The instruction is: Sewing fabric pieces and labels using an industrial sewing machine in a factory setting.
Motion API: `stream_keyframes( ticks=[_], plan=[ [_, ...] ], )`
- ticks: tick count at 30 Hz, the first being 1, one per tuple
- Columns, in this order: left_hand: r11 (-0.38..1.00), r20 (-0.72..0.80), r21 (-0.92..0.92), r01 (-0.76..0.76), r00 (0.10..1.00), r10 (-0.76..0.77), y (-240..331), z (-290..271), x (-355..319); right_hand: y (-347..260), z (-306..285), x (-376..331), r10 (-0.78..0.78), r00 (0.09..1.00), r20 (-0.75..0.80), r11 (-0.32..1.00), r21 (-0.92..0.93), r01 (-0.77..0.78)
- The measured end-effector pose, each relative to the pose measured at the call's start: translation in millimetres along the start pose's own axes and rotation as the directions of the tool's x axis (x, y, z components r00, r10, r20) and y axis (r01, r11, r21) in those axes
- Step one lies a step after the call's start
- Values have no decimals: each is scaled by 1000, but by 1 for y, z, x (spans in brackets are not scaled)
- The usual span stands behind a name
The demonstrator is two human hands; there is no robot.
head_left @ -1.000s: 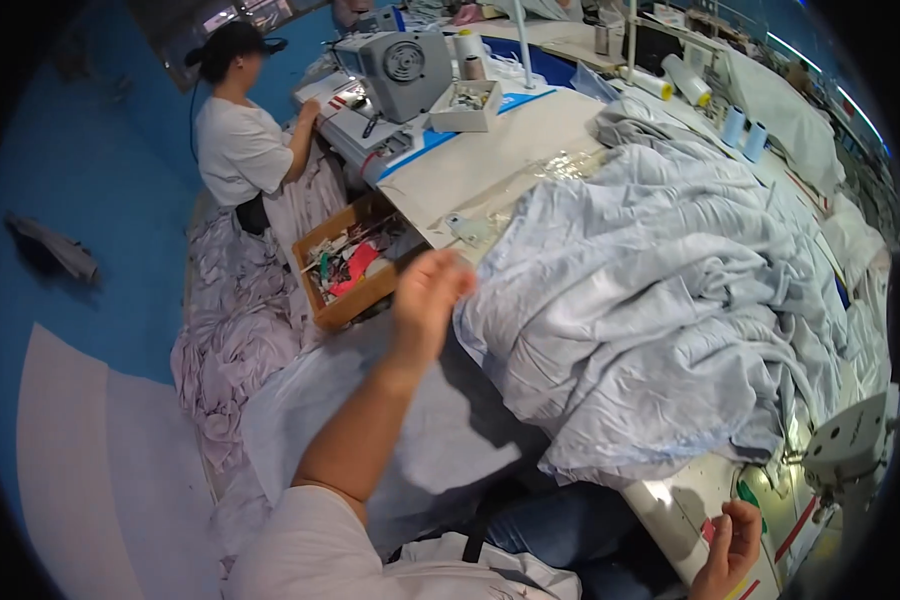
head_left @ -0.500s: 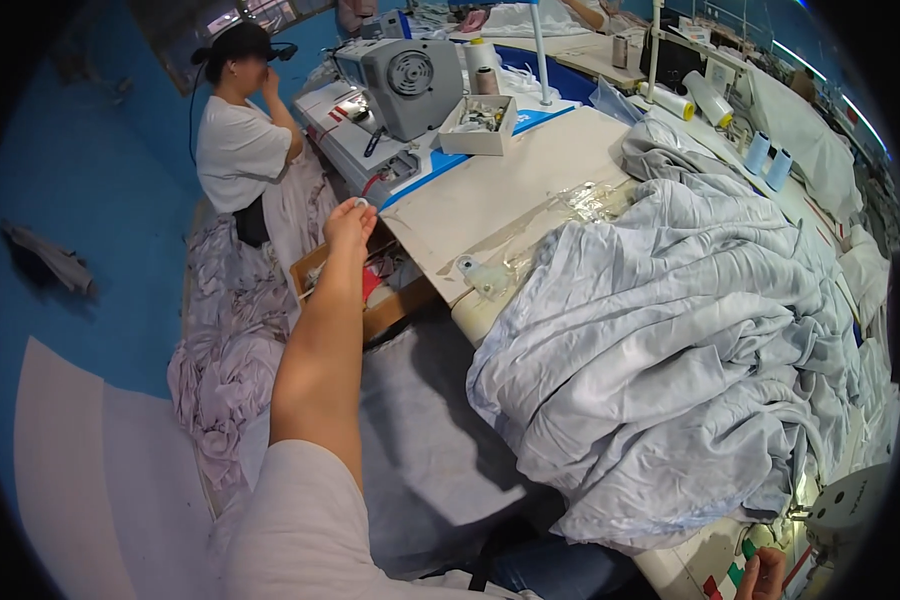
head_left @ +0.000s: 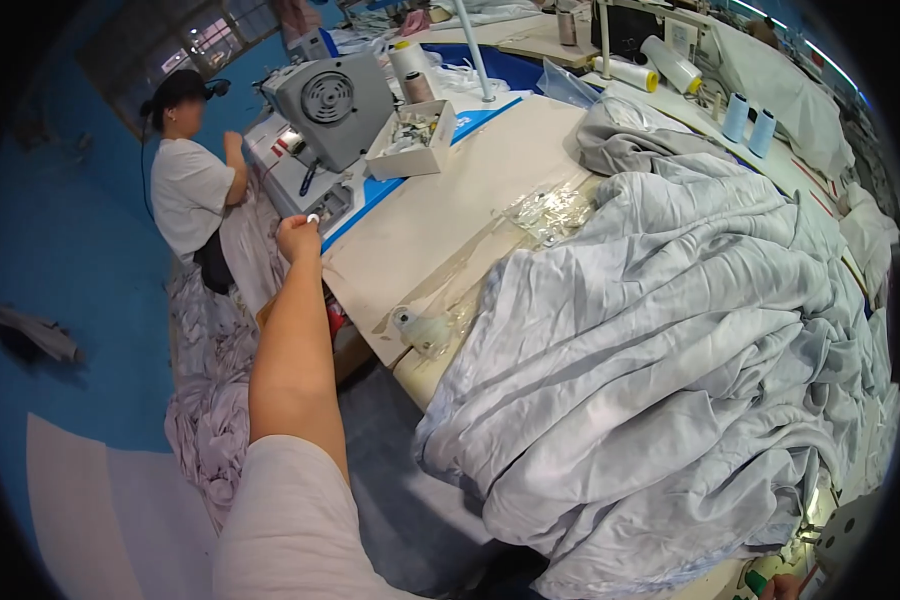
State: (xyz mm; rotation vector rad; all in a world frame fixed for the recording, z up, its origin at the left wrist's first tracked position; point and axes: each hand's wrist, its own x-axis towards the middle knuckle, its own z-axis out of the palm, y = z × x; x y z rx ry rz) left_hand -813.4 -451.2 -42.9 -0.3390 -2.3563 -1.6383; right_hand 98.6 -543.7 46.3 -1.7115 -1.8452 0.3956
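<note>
My left arm reaches out over the left edge of the table. My left hand is closed, pinching a small white round piece at its fingertips, close to the grey sewing machine. At the lower right, my right hand is cut off by the picture's edge. Its fingers are curled at a small green piece, beside a second sewing machine's pale head. Between the hands lies a big heap of light grey fabric.
A white box of small parts stands by the grey machine. Clear plastic packaging lies on the table's near edge. Under my left forearm is a partly hidden drawer. A co-worker stands at the left beside piled fabric. Blue thread cones stand back right.
The whole view has swung right. My left hand has shifted slightly farther out past the table corner, still with the white piece. The co-worker's raised hand has come down from the face.
</note>
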Motion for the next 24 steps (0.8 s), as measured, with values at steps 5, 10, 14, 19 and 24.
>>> stream_keyframes(
  ticks=[5, 10, 14, 19, 24],
  plan=[
    [958, -128, 215, -188, 967, 218, 7, 14, -22, 0, 4, 5, -42, 999, -24, 999, -20, 41],
    [827, 42, 390, -406, 905, 424, 13, 8, -22, 1, 0, 8, -12, 1000, -26, 998, -56, 10],
    [748, 94, 485, -453, 877, 471, 15, -3, -21, -12, 4, 14, -70, 997, -18, 992, -104, 67],
    [861, -124, 400, -314, 912, 391, 0, -37, -27, -12, -2, -1, -61, 998, 0, 991, -116, 61],
    [919, 108, -73, -387, 913, 393, 8, 12, -133, -31, -30, -23, -84, 994, -73, 974, -216, 66]
  ],
)
